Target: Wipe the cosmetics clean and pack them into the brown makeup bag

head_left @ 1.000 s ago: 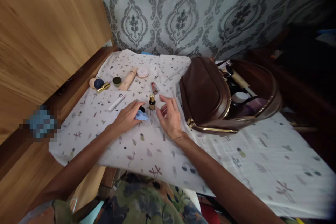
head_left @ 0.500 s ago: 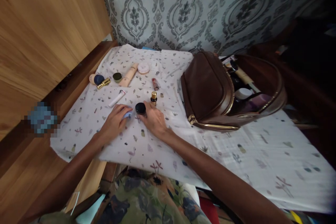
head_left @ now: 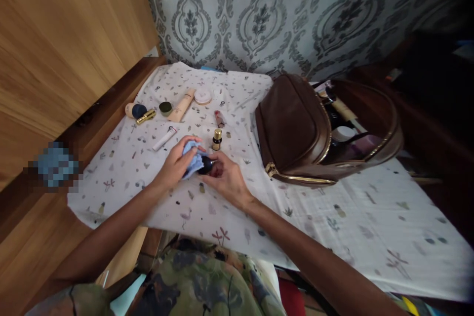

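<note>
Left hand [head_left: 177, 164] closed on a blue cloth [head_left: 192, 159], pressing it against a small dark jar [head_left: 206, 165] gripped by the right hand [head_left: 225, 180], both raised just above the patterned surface [head_left: 207, 207] near its middle. At twelve o'clock from the jar, just beyond it, a gold-capped bottle [head_left: 217, 139] upright; at ten o'clock a white tube [head_left: 165, 138]; at three o'clock an open brown bag [head_left: 296, 131]. No readable lettering on any item.
</note>
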`<state>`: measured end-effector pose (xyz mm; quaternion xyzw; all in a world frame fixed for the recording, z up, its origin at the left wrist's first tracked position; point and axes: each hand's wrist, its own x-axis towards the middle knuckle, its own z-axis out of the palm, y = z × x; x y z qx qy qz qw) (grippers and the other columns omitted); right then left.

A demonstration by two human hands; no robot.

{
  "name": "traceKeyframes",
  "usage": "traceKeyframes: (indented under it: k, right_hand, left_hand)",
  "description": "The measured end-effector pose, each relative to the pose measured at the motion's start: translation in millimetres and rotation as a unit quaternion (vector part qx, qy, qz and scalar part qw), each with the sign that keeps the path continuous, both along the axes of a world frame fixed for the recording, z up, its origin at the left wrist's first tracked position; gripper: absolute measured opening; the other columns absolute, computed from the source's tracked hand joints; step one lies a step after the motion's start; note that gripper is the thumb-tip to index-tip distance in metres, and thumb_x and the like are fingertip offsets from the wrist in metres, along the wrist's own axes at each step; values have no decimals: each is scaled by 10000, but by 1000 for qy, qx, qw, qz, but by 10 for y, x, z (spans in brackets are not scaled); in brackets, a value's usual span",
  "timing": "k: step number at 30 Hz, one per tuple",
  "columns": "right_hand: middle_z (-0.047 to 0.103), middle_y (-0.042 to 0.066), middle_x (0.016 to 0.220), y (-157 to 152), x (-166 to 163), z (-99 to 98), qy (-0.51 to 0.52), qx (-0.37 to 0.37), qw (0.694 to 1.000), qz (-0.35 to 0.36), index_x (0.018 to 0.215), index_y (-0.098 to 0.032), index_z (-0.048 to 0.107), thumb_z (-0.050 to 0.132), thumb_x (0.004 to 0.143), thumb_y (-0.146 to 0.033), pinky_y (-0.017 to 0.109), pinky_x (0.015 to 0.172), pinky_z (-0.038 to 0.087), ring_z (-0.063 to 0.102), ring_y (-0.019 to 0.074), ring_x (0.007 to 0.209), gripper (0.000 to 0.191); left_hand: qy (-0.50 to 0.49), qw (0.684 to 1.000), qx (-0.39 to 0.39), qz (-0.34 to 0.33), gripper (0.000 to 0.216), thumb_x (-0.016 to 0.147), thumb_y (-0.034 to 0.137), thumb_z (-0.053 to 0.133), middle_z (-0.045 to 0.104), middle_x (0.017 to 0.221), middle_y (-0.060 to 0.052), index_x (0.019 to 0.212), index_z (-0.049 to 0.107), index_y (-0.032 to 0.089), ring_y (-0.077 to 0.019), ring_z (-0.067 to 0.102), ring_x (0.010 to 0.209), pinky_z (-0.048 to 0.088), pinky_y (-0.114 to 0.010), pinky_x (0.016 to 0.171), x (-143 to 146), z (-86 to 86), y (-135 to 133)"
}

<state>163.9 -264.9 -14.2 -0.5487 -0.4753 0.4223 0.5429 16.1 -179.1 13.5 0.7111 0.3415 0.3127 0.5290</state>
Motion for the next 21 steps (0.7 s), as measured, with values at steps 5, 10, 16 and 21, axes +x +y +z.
traceKeyframes:
  k: [5, 10, 16, 21]
  right_hand:
    - [652, -13, 918, -81, 92, 59, 242, -8, 970, 20, 965, -227, 620, 908, 594, -351, 241, 607, 524, 587, 120, 732, 486]
    - [609, -15, 962, -104, 68, 57, 259, -9, 965, 36, 974, -230, 597, 938, 556, -351, 258, 649, 574, 611, 130, 798, 552]
    - [555, -36, 926, -189, 64, 114, 199, 2, 979, 54, 1129, -271, 551, 933, 558, -445, 255, 613, 563, 594, 124, 751, 708]
    - [628, -19, 922, -440, 230, 227, 132, 64, 987, 62, 1132, -244, 615, 882, 671, -480, 278, 761, 536, 604, 124, 782, 583]
  left_hand:
    - [-74, 991, -106, 29, 390, 951, 514, 562, 695, 1072, -44, 1221, 597, 234, -149, 645, 874, 528, -255, 781, 35, -6, -156]
    - [10, 1000, 17, 10, 416, 983, 538, 482, 664, 1085, -48, 1267, 564, 245, -152, 619, 871, 525, -284, 788, 50, 1, -337]
    - [74, 982, 163, 60, 343, 1003, 466, 454, 687, 1014, -51, 1220, 558, 222, -170, 648, 850, 530, -306, 781, 31, 110, -393]
    - [71, 971, 209, 97, 330, 991, 478, 482, 679, 860, -26, 1126, 597, 200, -158, 630, 723, 520, -274, 684, 177, 205, -442]
